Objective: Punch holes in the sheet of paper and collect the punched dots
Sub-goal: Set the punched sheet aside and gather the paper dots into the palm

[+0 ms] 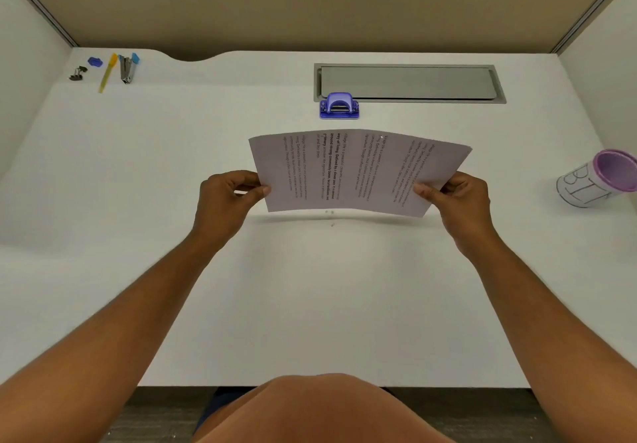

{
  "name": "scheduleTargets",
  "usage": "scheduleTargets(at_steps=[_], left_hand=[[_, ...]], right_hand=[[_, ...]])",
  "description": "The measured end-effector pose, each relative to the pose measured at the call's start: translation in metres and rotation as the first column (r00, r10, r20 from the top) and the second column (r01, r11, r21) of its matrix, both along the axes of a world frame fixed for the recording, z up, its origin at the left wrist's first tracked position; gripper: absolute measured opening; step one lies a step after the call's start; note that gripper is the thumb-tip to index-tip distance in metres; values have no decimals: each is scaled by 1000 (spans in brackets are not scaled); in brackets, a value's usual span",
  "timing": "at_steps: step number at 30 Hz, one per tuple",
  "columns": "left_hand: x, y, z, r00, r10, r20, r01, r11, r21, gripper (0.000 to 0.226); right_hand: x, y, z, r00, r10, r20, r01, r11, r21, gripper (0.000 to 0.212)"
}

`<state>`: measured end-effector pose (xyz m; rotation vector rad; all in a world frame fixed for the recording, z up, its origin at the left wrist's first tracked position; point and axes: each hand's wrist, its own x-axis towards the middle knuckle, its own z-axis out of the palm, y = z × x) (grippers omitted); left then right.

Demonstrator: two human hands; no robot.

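Holding the sheet of paper [351,170] by its two short edges, the left hand [227,197] and right hand [458,197] each pinch it between thumb and fingers, lifted above the desk [310,304]. A few tiny specks, perhaps punched dots [331,215], lie on the desk just below it. The hole punch [339,106] sits beyond the sheet, apart from it. Judging by this, punching is in hand; next, an edge must slide squarely into the punch's slot. The printed sheet bows slightly, thin and floppy.
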<state>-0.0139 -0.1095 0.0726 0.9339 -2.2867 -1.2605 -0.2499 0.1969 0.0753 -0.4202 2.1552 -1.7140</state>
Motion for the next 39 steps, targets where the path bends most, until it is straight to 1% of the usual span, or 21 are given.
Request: scheduleTargets(at_steps=[3,10,17,22,25,30,34,39], left_hand=[[-2,-1,4,1000,-4,-18,4,1000,4,16],[-8,-3,9,1000,-6,-30,6,1000,-7,10],[-10,-4,13,998,-8,-66,8,1000,-5,14],[-7,-8,14,997,-16,-79,18,999,26,17],[-3,-12,12,995,-8,-98,23,988,153,16],[12,-18,4,993,23,-119,20,936,352,19],[36,-27,-5,991,77,-111,-9,858,513,23],[75,-43,-15,980,181,-82,-80,736,672,10]], right_hand=[[-5,-1,2,1000,-6,0,6,1000,7,22],[-13,0,8,1000,20,-5,-20,1000,-14,29],[-16,-1,11,1000,21,3,-21,999,-33,25],[-16,-3,14,999,35,13,-35,999,-29,32],[-17,-5,16,1000,20,22,-19,1000,-23,28],[-17,-17,16,998,-42,40,40,999,37,26],[-14,-43,17,998,-49,34,47,997,64,33],[1,-96,17,1000,0,17,-2,994,111,24]])
